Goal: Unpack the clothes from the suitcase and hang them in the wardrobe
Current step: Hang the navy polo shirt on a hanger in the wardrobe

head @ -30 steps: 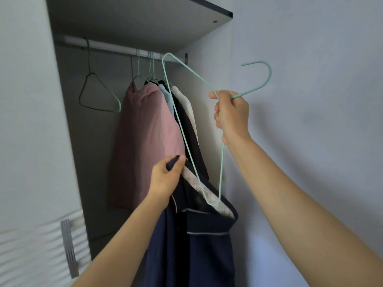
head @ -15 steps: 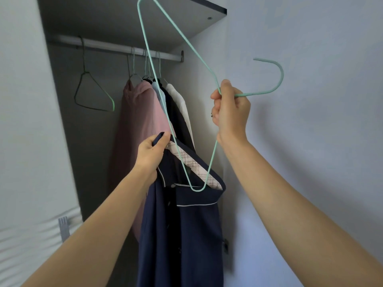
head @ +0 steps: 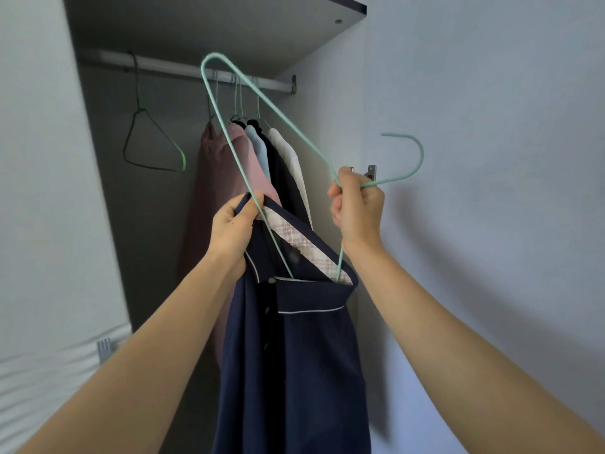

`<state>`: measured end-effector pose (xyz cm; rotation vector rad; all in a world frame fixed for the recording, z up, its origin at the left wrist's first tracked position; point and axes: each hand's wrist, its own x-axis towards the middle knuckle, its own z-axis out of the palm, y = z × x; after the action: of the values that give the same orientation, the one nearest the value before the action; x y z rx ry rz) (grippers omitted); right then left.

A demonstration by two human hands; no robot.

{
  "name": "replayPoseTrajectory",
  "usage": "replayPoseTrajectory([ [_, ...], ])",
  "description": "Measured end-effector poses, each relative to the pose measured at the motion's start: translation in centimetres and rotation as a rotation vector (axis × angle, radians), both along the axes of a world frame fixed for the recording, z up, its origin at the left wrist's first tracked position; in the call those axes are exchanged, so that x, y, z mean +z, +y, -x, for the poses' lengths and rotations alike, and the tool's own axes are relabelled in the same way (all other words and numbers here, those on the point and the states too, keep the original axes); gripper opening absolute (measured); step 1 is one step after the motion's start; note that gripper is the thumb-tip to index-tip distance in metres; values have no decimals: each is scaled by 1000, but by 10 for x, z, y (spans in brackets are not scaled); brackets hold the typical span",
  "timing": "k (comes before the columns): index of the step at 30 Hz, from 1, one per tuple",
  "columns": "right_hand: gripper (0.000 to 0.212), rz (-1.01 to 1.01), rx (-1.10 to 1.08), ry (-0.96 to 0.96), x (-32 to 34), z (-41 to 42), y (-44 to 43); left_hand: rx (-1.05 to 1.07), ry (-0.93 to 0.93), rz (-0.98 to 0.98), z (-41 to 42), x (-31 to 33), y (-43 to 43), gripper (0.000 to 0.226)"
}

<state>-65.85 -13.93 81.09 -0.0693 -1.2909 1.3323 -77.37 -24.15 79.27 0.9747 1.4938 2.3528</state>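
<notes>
A navy shirt (head: 304,362) with white piping hangs in front of the open wardrobe. My left hand (head: 234,227) pinches its collar edge at the top left. My right hand (head: 357,208) grips a mint-green wire hanger (head: 229,149) at the neck below its hook. The hanger is tilted on its side, and its lower corner is inside the shirt's collar opening. The hook points right, toward the wall.
The wardrobe rail (head: 183,68) carries an empty green hanger (head: 147,142) on the left and several hung garments, pink (head: 219,198), light blue, dark and white, on the right. A shelf (head: 229,24) sits above the rail. A drawer handle (head: 104,350) shows at the lower left.
The hanger's lower corner has gone from outside the collar to down inside it. Both hands and the shirt rose and then came back down a little.
</notes>
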Motion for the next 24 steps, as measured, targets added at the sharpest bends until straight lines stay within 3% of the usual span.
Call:
replayPoseTrajectory([
  [9,41,-94,39,-185,-27,-1,13,-7,-293,-111,14,5,-2,8],
  [13,40,-125,74,-249,-34,-6,21,57,-315,-77,14,6,-2,3],
  [24,43,-287,34,-510,-56,-12,44,60,-401,-140,11,5,-2,17],
])
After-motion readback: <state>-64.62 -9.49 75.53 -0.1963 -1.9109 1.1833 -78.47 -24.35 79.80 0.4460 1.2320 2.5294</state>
